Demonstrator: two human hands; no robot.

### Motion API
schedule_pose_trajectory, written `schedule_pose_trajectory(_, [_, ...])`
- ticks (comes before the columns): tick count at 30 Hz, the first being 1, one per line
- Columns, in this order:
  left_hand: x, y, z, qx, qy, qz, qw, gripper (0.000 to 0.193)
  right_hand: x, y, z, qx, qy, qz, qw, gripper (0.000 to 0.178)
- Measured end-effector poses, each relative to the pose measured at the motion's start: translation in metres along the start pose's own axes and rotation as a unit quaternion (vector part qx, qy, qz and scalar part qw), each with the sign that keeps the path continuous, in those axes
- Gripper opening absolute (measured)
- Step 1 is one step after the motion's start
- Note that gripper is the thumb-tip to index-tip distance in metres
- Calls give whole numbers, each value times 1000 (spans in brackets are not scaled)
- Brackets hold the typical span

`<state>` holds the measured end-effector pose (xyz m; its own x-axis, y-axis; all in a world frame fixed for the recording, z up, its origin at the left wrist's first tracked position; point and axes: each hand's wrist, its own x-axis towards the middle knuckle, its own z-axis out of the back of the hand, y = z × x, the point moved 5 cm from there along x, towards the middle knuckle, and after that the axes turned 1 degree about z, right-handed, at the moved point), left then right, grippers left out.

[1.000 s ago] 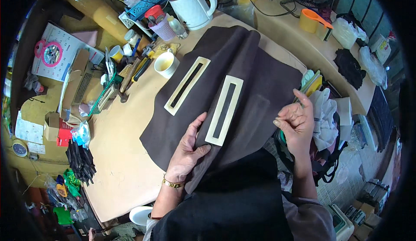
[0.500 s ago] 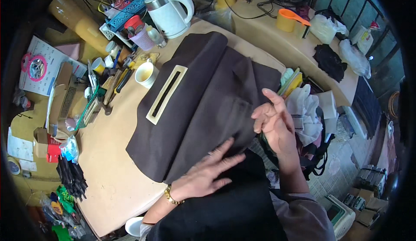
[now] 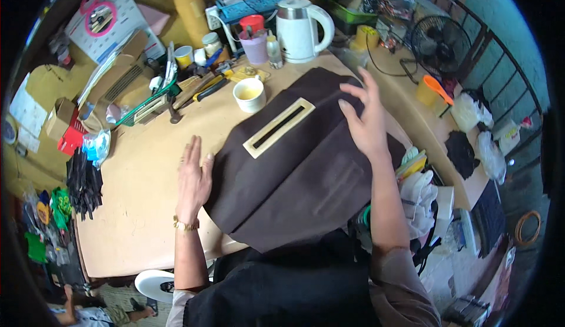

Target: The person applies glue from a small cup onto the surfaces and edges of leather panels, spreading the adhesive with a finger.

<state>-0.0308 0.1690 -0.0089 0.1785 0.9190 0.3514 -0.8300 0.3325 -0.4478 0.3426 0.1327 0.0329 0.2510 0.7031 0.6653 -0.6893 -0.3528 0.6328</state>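
A large sheet of dark brown material (image 3: 329, 177), leather or fabric, lies partly folded over the table. On its upper side rests a narrow cream rectangular frame (image 3: 254, 148), with a long slot through which dark brown shows. My left hand (image 3: 194, 180), wearing a bracelet and a ring, is at the sheet's left edge, fingers stretched out and nothing held. Over the sheet's far right part my right hand (image 3: 369, 121) is raised with fingers apart, holding nothing. Whether either hand touches the sheet I cannot tell.
Behind the sheet stand a white cup (image 3: 249, 96) with yellowish contents, pliers (image 3: 210, 88) and a white kettle (image 3: 294, 32). Black strips (image 3: 84, 177) hang at the table's left edge. To the right are bags (image 3: 418, 200) and a fan (image 3: 441, 44). Another person (image 3: 88, 315) shows at lower left.
My left hand has moved from the sheet's near edge to its left edge. My right hand has risen and gone farther out over the sheet. The whole view has shifted and turned.
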Motion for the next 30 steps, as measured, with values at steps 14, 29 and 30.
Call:
schedule_pose_trajectory(14, [4,-14,-6,-79,-14,-16,997,11,35,-63,-77,-57,131,-89,986,81])
schedule_pose_trajectory(29, [31,-38,47,-67,82,47,993,25,71,99,-163,222,474,91,847,47])
schedule_pose_trajectory(30, [31,-41,49,-45,84,50,994,25,72,98,-174,234,499,73,831,45])
